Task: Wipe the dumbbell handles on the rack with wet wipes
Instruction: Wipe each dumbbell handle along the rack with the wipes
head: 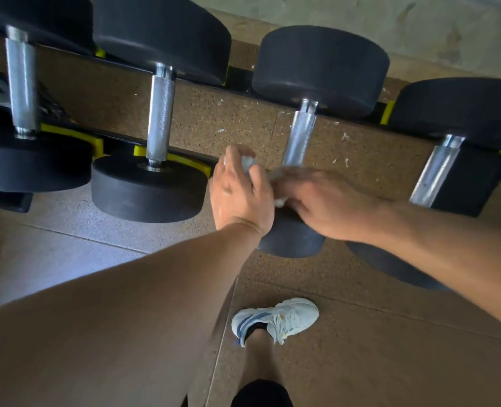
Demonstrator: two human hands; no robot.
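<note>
Four dumbbells in view on a black rack (237,79) with yellow cradle pads (184,160), handles running front to back, black round heads at each end. Third dumbbell from left (321,70) under work: upper stretch of its knurled chrome handle (299,136) exposed, lower stretch covered by both hands, near head (290,237) partly visible beneath the wrists. Left hand (240,192) at the near end of that handle, fingers curled around a bunched white wet wipe (250,163), gripping it. Right hand (322,201) just beside and touching the left, motion-blurred, fingers bent down over a pale strip of the same wipe; hold on it likely but cannot tell for certain through the blur. Scrap of white wipe also showing between the two hands. Neighbouring handle to the left (160,116) and far-left handle (22,83) bare, untouched; far-right handle (435,171) likewise bare. Brown speckled rubber floor (375,333) below, small white shreds (344,137) scattered on it under the rack. White sneaker with blue stripes (275,318) planted on the floor near the rack.
</note>
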